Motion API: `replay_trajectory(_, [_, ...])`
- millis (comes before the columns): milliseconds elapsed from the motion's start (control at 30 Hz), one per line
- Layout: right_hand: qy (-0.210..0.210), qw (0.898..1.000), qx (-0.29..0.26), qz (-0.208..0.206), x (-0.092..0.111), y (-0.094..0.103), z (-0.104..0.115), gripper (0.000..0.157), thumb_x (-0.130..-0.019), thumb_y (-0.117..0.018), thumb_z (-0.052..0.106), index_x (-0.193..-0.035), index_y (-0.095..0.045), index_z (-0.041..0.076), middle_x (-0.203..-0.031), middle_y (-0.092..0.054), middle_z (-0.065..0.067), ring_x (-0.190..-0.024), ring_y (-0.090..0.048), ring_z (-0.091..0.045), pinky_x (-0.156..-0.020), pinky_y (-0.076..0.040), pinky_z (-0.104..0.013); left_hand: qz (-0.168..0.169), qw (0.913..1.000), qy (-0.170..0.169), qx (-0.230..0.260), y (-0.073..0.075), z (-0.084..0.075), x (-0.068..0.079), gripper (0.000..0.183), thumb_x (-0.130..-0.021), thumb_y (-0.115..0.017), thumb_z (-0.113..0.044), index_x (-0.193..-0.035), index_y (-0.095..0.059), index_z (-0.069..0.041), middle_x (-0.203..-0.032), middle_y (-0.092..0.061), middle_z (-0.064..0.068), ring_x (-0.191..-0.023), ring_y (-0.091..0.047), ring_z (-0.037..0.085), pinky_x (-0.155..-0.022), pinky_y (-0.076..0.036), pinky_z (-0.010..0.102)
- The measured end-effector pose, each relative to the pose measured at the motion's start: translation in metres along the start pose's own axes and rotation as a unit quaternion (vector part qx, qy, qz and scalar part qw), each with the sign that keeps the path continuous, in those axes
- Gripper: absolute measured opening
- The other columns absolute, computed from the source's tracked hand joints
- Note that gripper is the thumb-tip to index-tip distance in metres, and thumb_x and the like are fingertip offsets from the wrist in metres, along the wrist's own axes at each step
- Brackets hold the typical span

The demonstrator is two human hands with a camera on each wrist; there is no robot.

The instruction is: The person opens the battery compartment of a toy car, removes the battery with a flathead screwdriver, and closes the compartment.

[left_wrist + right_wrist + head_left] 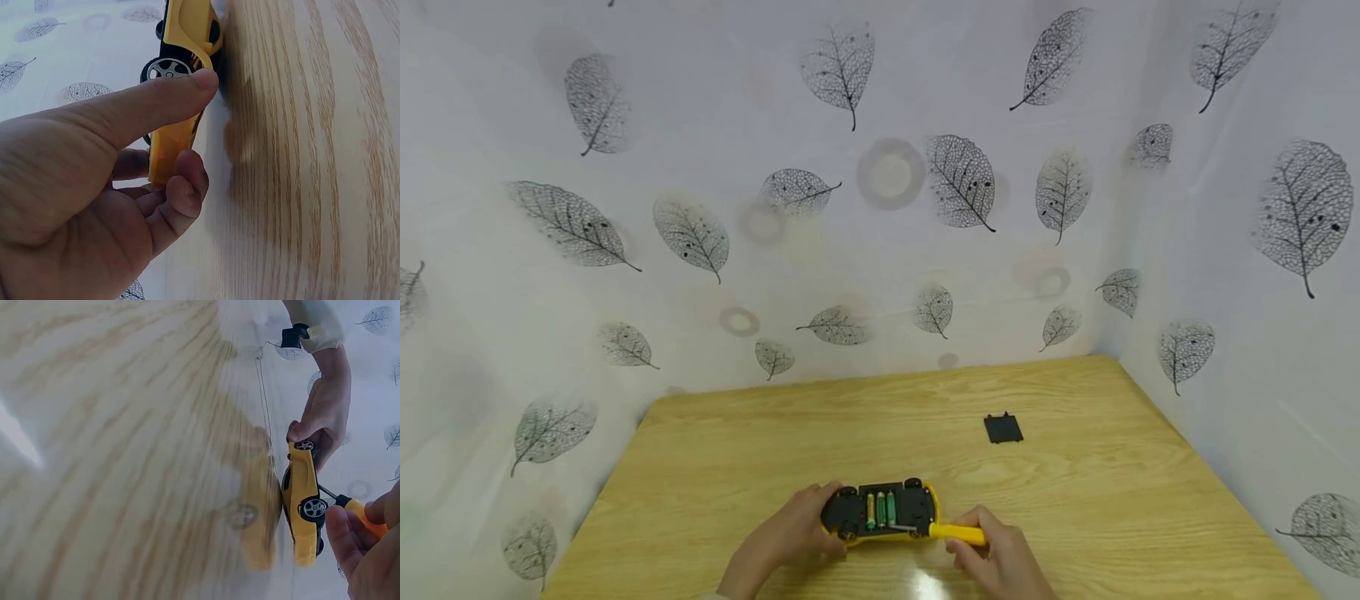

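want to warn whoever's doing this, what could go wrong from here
The screwdriver could slip and scratch the batteries, since it reaches right up to them. The batteries lie exposed, so one might pop out. The wheels-up toy car could rock if the left hand loosens its hold.

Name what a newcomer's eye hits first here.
First, the upturned yellow toy car, held by the left hand, with batteries showing in its open underside. Next, the yellow-handled screwdriver in the right hand, its shaft over that underside. Farther back, to the right, a small black panel lies on the wood-grain table.
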State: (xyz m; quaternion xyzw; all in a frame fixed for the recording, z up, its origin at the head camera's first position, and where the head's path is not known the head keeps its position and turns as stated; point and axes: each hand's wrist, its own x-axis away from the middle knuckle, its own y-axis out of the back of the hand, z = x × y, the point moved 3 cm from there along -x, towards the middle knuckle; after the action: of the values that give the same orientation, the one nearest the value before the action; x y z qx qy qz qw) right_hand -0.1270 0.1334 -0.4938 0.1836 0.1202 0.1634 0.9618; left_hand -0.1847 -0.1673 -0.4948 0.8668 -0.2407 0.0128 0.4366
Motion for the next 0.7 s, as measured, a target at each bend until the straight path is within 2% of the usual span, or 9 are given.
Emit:
replay_trajectory(100, [0.0,1.0,0.013,-0.01,0.001,0.0001,-0.0002,0.015,-0.097,-0.073,0.012,-0.103,-0.063,0.003,-0.086,-0.071,-0.002,-0.067,-0.06,-0.005,-0.06,-0.054,-0.025,0.001,1.0,0.0,0.002,0.0002,0.0009,-0.0004,0.081,-0.077,-0.093,-0.025,-0.143,-0.054,0.0,-0.122,-0.061,0.018,-0.107,-0.058,0.035,-0.089,-0.049,0.058])
replay_trajectory(333, [-0.037,0.998,0.045,-0.022,0.0023,0.0006,-0.0033,0.015,-0.091,-0.079,0.011,-0.097,-0.065,0.007,-0.087,-0.069,0.002,-0.068,-0.054,-0.002,-0.062,-0.05,-0.023,0.003,1.0,-0.005,0.003,-0.0005,0.0023,-0.0006,0.078,-0.077,-0.093,-0.025,-0.142,-0.055,-0.001,-0.115,-0.061,0.013,-0.101,-0.057,0.029,-0.086,-0.05,0.055])
replay_trajectory(700, [-0.038,0.999,0.034,-0.013,0.002,0.0015,-0.0034,0.015,-0.093,-0.077,0.01,-0.101,-0.065,0.006,-0.088,-0.069,0.001,-0.069,-0.053,-0.003,-0.062,-0.049,-0.023,-0.004,1.0,-0.004,-0.003,0.0005,0.0006,0.0012,0.081,-0.077,-0.092,-0.024,-0.144,-0.053,0.001,-0.116,-0.061,0.014,-0.101,-0.057,0.029,-0.087,-0.05,0.055])
